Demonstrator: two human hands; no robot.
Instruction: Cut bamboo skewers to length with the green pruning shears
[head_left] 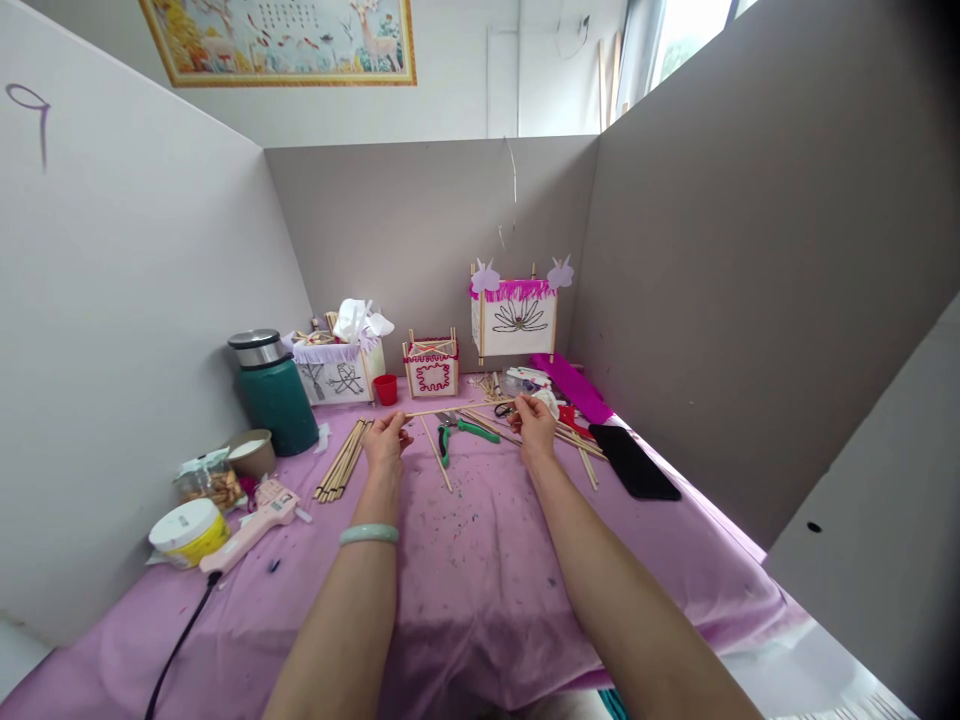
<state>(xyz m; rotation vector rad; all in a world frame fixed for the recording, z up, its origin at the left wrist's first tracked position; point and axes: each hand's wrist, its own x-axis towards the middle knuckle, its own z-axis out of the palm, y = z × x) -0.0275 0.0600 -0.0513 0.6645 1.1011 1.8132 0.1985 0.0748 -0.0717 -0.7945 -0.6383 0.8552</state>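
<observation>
A thin wooden stick (459,408) is stretched level between both hands above the table. My left hand (388,440) pinches its left end, and a pale green bangle circles that wrist. At the other end my right hand (534,424) closes its fingertips on the stick. Green-handled pliers (466,432) lie on the cloth just below it. One loose stick (436,455) rests beside the pliers. To the left of my left hand is a bundle of sticks (343,462) with dark ends. Scissors (504,409) are partly hidden near my right hand.
A pink glue gun (255,522), a jar with a white lid (189,532) and a green flask (277,395) stand left. Paper lantern boxes (433,368) and a red cup (385,389) line the back. A black phone-like slab (634,462) lies right. Grey partitions (435,220) enclose the table.
</observation>
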